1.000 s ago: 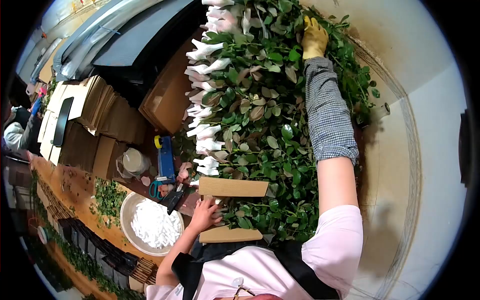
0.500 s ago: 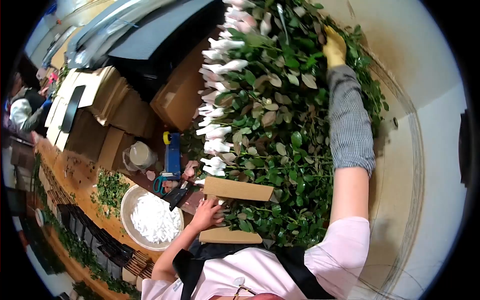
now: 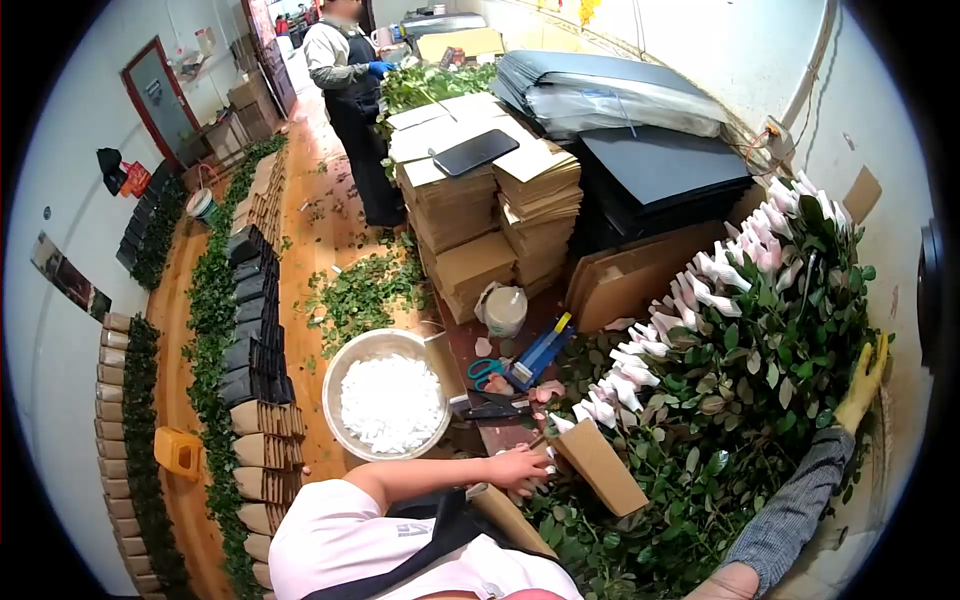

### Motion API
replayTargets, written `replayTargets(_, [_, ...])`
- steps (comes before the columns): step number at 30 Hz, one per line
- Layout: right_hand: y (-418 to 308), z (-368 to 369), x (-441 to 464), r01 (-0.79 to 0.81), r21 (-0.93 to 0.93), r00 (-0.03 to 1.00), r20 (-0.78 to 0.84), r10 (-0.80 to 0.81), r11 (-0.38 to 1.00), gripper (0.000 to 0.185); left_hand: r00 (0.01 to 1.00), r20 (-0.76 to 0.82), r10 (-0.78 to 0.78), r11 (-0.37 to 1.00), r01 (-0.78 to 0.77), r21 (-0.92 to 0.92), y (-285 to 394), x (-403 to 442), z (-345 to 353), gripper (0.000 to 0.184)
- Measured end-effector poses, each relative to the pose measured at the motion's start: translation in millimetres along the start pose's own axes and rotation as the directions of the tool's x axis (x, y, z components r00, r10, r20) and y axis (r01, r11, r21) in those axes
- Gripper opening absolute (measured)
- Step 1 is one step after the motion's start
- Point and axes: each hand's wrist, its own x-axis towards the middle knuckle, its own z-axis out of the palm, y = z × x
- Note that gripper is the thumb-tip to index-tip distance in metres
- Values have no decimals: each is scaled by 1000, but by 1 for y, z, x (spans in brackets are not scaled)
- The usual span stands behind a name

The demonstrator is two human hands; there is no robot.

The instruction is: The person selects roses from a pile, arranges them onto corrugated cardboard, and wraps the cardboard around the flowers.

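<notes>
Yellow glove [image 3: 860, 392], grey patterned sleeve [image 3: 797, 505], pink-white blooms [image 3: 768, 224], green leaves [image 3: 712, 432]

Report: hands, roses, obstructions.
Left hand beside cardboard piece; gloved right hand open, opposite side. White-wrapped roses piled between. Cardboard piece could block left hand.

Counted rel. to tub [image 3: 330, 400] (qty 1): L, 1 yellow container [image 3: 178, 452]; beyond, 1 phone [image 3: 476, 152]; R, 1 scissors [image 3: 480, 364], 1 tape dispenser [image 3: 540, 355], 1 bare hand [image 3: 522, 470], 1 gloved hand [image 3: 860, 390], flower heads [image 3: 712, 275] too packed to count.
</notes>
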Motion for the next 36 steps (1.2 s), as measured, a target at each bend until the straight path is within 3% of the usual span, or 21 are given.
replayTargets(2, [-60,2,-41,61,-132,998,4,-61,989,48,999,-32,10,1000,-10,22,-4,-2,7,63])
replayTargets(4, [-76,-8,-67,383,-268,924,90,-373,884,50,999,-38,19,1000,-19,13,-5,-1,8,62])
replayTargets(5, [-103,-11,-94,408,-289,913,146,-382,866,50,999,-43,14,1000,-14,11,-5,-1,10,62])
replayTargets(8, [-164,-8,-203,292,52,847,449,-284,955,58,999,-52,-4,1000,5,20,-10,-3,13,60])
replayTargets(9, [-187,2,-244,193,152,756,606,-246,969,56,999,-47,5,1000,-4,24,-9,-1,16,60])
replayTargets(11, [-219,34,-324,-50,306,422,869,-258,951,52,999,-30,21,999,-20,47,-13,1,16,60])
replayTargets(13, [-221,67,-401,-255,305,146,950,-276,917,50,1000,-17,21,999,-21,40,-14,-1,14,61])
replayTargets(16, [-157,110,-499,-57,412,267,884,-384,909,47,996,-24,-88,986,83,-146,-15,-4,11,67])
replayTargets(18, [-140,114,-520,-106,334,303,908,-290,937,46,998,-15,-56,997,55,-52,-20,-8,2,56])
replayTargets(19, [-137,111,-525,-152,287,305,924,-231,946,45,998,-57,27,997,-23,77,-14,-18,-19,40])
replayTargets(20, [-134,108,-530,-198,239,305,937,-172,951,44,995,-86,-60,997,64,46,-18,-28,-21,34])
replayTargets(21, [-137,100,-527,-179,204,283,948,-149,962,44,982,-110,-153,988,155,11,-21,-38,-22,29])
replayTargets(22, [-143,94,-523,-184,211,273,949,-157,960,44,964,-32,-264,964,264,24,-19,-44,-32,24])
replayTargets(23, [-149,87,-518,-191,78,177,983,-44,978,39,954,-143,-265,964,262,-37,-30,-52,-20,23])
replayTargets(24, [-152,86,-515,-181,-56,84,994,72,982,35,937,-156,-313,949,306,-69,-25,-55,-21,24])
replayTargets(25, [-148,88,-517,-178,-49,79,995,64,983,35,918,-168,-359,933,346,-101,-21,-56,-23,25])
replayTargets(27, [-133,88,-528,196,-110,-57,991,123,974,32,877,-3,-480,845,462,-271,-5,-48,-29,32])
replayTargets(28, [-128,96,-539,352,-157,-91,975,201,923,41,881,30,-471,848,463,-258,-4,-42,-21,40])
replayTargets(29, [-123,104,-548,372,-146,-79,979,189,917,42,799,157,-581,771,601,-210,-1,-32,-12,51])
replayTargets(31, [-116,122,-554,446,-93,-148,973,176,890,41,790,255,-558,798,595,-98,9,-23,-20,64])
replayTargets(36, [-125,124,-543,321,-99,-127,981,146,942,40,721,402,-565,787,617,1,10,-22,-25,63])
